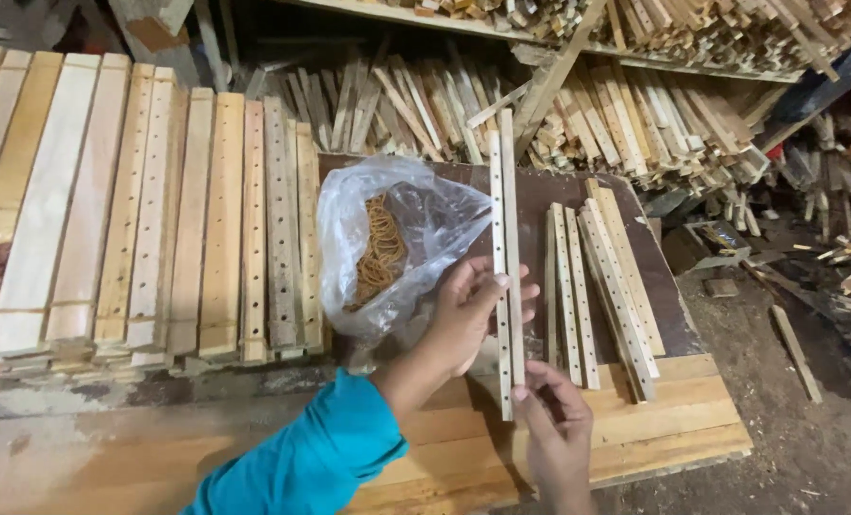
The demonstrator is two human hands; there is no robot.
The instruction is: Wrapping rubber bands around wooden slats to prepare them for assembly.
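My left hand (pixel 468 310), in a teal sleeve, grips the middle of two long thin wooden slats (pixel 504 200) held together upright, with small holes along them. My right hand (pixel 554 424) pinches the lower end of the same slats. Just left of my left hand stands a clear plastic bag (pixel 349 238) holding several tan rubber bands (pixel 379 248). More drilled slats (pixel 597 286) lie side by side to the right on a dark brown board (pixel 540 186).
A wide stack of drilled wooden slats (pixel 158 210) fills the left. Piles of loose sticks (pixel 635 105) lie behind and on a shelf above. The wooden bench top (pixel 654 420) ends at the right over a dirt floor (pixel 807 410) strewn with offcuts.
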